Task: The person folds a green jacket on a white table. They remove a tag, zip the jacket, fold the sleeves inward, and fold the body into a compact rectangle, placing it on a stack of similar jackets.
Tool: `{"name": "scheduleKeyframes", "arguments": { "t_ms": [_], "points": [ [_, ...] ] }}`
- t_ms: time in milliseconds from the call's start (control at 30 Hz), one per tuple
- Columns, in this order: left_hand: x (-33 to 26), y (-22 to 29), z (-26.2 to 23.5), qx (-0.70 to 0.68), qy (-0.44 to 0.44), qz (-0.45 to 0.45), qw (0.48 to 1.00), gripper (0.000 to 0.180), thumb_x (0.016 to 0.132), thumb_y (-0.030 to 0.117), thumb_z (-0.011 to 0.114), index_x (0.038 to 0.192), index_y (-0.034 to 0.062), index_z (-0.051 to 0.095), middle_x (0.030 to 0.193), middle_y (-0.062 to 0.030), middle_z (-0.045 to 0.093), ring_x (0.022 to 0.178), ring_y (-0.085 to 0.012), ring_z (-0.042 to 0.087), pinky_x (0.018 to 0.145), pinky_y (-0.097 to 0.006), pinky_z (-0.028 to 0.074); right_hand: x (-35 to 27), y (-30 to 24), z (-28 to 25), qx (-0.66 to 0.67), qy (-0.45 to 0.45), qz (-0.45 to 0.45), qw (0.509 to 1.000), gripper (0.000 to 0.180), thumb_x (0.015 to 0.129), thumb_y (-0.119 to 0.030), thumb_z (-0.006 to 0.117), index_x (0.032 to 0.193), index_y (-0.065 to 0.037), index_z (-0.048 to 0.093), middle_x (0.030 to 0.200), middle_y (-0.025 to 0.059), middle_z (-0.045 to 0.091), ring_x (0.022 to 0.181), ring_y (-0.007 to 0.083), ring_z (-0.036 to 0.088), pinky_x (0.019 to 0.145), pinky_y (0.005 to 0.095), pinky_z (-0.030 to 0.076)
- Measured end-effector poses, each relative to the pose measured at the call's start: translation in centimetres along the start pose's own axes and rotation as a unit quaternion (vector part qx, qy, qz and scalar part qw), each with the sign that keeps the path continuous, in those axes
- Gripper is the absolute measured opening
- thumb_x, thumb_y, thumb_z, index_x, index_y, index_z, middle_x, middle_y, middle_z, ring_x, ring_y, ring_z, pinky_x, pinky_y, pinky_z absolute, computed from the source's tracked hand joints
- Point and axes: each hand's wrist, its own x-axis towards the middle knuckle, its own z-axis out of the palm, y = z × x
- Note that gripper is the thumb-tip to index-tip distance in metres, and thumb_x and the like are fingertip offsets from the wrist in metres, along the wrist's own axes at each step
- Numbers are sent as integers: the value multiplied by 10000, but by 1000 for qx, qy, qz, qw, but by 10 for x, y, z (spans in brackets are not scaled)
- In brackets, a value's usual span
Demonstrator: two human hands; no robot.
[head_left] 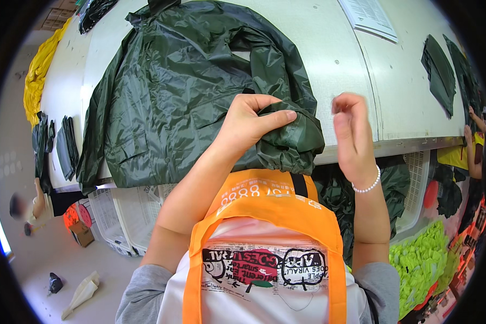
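A dark green, shiny rain jacket [167, 92] lies spread over the white table, its collar at the far side and its hem at the near edge. My left hand [254, 119] pinches the jacket's right sleeve near the cuff, thumb on top. The gathered cuff end [291, 148] hangs bunched by the table's near edge. To the right of the cuff, apart from the cloth, my right hand [353, 129] is raised with its fingers curled and a gap between them and the thumb. Nothing shows in it, and a white bead bracelet circles the wrist.
Folded dark green garments [438, 75] lie at the table's right, others [66, 148] at the left. A paper sheet [368, 17] rests at the back. White plastic crates [137, 216] stand under the table's edge. Yellow cloth [40, 70] and lime-green cloth [421, 264] are piled at the sides. Other people work at both ends.
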Motion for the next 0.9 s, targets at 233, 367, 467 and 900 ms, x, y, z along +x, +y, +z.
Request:
{"name": "scheduleKeyframes", "arguments": {
  "t_ms": [233,367,467,900],
  "points": [
    [-1,3,8,48,-14,27,998,149,764,63,706,866,-43,683,776,-55,680,675,-74,615,630,-203,498,-8,2,1,-36,-82,56,994,136,870,-81,611,925,13,531,846,85,533,722,158,554,647,250,467],
    [-2,4,12,91,-11,44,995,153,765,81,707,841,-51,690,741,-44,676,664,-53,593,613,-202,487,-4,3,5,-43,-74,29,996,134,858,-70,625,910,15,536,840,87,539,708,162,565,638,242,473],
    [-3,5,11,107,-12,40,993,144,759,74,709,849,-38,692,761,-44,678,679,-60,604,626,-196,486,-3,4,6,-46,-78,33,995,126,854,-62,627,901,15,539,829,87,539,697,158,566,636,236,472],
    [0,3,9,-41,2,76,996,91,779,56,697,843,-7,687,757,-20,663,657,-60,596,621,-191,478,-9,34,-23,95,-224,200,949,444,688,-97,774,1072,-10,568,744,-36,512,597,9,323,522,176,296]
  ]
}}
